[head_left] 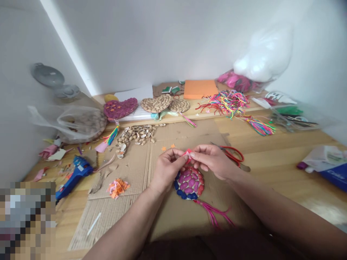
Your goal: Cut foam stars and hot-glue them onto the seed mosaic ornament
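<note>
Between my two hands is a small pink-red piece of paper [189, 153], pinched at its edges; its exact shape is partly covered by my fingers. My left hand [170, 164] grips it from the left, thumb on top. From the right, my right hand [210, 159] pinches it too. Just below them lies a round disc [189, 184] covered in painted peanut shells, purple in the middle with blue and red around the rim. A pink yarn tassel [213, 211] trails from its lower edge. Red-handled scissors [234, 154] rest beside my right wrist, partly hidden.
Cardboard [130, 173] covers the tabletop under my hands. A blue glue gun [76, 175], orange and pink paper scraps [118, 187] and loose peanut shells [137, 134] lie left. Behind are shell-covered hearts [156, 103], colourful yarn [227, 101] and an orange pad [200, 88]. Bags stand at both sides.
</note>
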`<action>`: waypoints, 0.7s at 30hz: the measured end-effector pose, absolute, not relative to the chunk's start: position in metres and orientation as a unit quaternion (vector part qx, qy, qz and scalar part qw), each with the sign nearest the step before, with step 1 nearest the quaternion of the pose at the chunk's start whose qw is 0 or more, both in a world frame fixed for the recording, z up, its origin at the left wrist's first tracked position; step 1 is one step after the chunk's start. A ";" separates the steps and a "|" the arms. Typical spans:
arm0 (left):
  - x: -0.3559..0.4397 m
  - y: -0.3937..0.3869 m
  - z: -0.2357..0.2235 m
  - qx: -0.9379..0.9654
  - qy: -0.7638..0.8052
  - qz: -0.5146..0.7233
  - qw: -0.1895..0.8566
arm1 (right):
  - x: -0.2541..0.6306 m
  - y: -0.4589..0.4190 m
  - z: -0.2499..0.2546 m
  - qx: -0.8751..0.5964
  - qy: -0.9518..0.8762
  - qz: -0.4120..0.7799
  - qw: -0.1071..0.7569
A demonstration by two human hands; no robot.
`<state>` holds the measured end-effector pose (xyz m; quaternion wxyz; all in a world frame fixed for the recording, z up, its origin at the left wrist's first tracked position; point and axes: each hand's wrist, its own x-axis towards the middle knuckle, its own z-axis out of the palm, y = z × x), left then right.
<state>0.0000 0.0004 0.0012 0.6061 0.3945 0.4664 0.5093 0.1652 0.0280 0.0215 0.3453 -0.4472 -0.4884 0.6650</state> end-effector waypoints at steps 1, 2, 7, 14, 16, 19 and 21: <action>0.000 0.001 0.002 0.385 0.468 0.510 0.611 | 0.165 0.028 0.022 -0.448 -0.493 0.663 0.342; 0.000 0.001 0.002 0.378 0.470 0.510 0.614 | 0.165 0.028 0.023 -0.449 -0.495 0.662 0.340; 0.001 0.001 0.003 0.378 0.473 0.512 0.609 | 0.164 0.027 0.024 -0.450 -0.485 0.666 0.344; 0.001 0.001 0.002 0.389 0.473 0.505 0.608 | 0.163 0.027 0.024 -0.448 -0.468 0.677 0.349; 0.001 0.001 0.003 0.388 0.471 0.507 0.609 | 0.163 0.026 0.024 -0.448 -0.467 0.678 0.349; 0.001 0.001 0.003 0.387 0.468 0.509 0.610 | 0.163 0.027 0.023 -0.447 -0.465 0.679 0.350; 0.001 0.001 0.003 0.389 0.468 0.508 0.610 | 0.164 0.027 0.022 -0.446 -0.465 0.680 0.350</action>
